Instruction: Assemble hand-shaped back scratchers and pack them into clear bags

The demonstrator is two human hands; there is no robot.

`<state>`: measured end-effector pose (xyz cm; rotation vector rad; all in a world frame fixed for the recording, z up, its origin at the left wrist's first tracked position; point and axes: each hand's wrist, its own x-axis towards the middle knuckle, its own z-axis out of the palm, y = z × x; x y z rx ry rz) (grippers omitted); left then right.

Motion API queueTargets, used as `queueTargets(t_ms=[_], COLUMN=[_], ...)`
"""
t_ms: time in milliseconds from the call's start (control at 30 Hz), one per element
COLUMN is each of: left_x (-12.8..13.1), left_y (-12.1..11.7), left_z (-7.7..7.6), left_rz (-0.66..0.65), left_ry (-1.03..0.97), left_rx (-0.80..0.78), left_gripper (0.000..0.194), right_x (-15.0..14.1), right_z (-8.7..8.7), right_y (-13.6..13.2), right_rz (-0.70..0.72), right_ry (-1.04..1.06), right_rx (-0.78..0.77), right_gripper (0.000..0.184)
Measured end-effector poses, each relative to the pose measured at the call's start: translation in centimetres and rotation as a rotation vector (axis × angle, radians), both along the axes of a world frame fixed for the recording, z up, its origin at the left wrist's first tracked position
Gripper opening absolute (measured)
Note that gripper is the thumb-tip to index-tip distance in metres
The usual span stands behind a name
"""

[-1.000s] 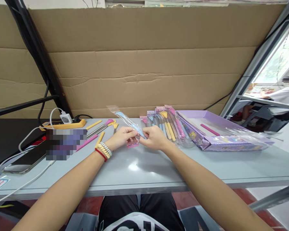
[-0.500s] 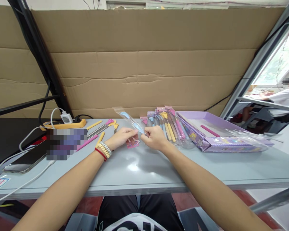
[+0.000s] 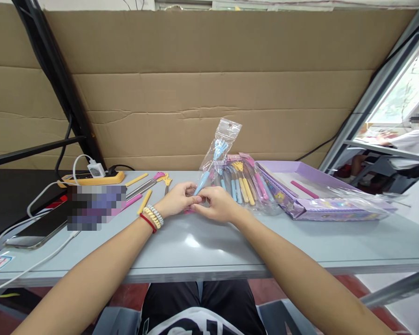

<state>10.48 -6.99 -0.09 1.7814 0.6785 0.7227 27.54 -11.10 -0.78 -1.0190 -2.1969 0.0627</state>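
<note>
A light-blue back scratcher point(image 3: 204, 176) with a hand-shaped end stands tilted inside a clear plastic bag point(image 3: 229, 130). My left hand point(image 3: 177, 199) is closed around the lower end of the bag. My right hand point(image 3: 216, 203) pinches the same end from the other side, the two thumbs nearly touching. A small pink card point(image 3: 189, 211) shows partly beneath my hands. Just right of them lie several bagged back scratchers point(image 3: 246, 184) with blue, yellow and pink handles. To the left of my left hand are unbagged back scratchers point(image 3: 146, 186) with metal rods.
A purple box point(image 3: 310, 211) holding a pink stick and loose plastic film stands at the right. On the left are a phone point(image 3: 38, 228), white cables and a yellow power strip point(image 3: 91, 179). Cardboard point(image 3: 209, 93) walls off the back. Another person sits far right.
The bagged blue back scratcher has swung from leaning left to pointing up and right. My right hand has moved slightly left and down, closer to my left hand.
</note>
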Motion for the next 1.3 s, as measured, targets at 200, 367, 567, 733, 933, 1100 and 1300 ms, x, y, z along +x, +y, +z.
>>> queueTargets(t_ms=[200,367,567,733,933,1100,1300], left_x=[-0.7,-1.7,-2.4,-2.3,-2.3,-2.3,-2.4], left_y=[0.5,1.1,2.2,2.8,2.7,2.6,2.7], left_z=[0.5,1.2,1.4,0.7,0.6,0.6,0.5], left_rz=[-0.032,0.116,0.477,0.680,0.711,0.683,0.646], left_ry=[-0.038,-0.166,-0.143,0.262,0.519,0.537,0.539], left_rx=[-0.038,-0.008,0.047,0.344,0.605,0.647,0.657], left_gripper=[0.043,0.046,0.029,0.022,0.025,0.025,0.024], right_x=[0.4,0.9,0.6,-0.6,-0.8,-0.4,-0.2], right_z=[0.4,0.0,-1.0,-1.1,-1.1,-1.1,-1.2], right_y=[-0.1,0.4,1.5,1.5,1.5,1.8,2.1], right_rz=[0.072,0.109,-0.281,-0.414,-0.375,-0.366,-0.281], right_ry=[0.005,0.090,-0.149,-0.445,-0.446,-0.337,-0.194], right_rx=[0.008,0.021,-0.085,-0.183,-0.303,-0.369,-0.341], right_gripper=[0.016,0.030,0.029,0.044,0.052,0.041,0.037])
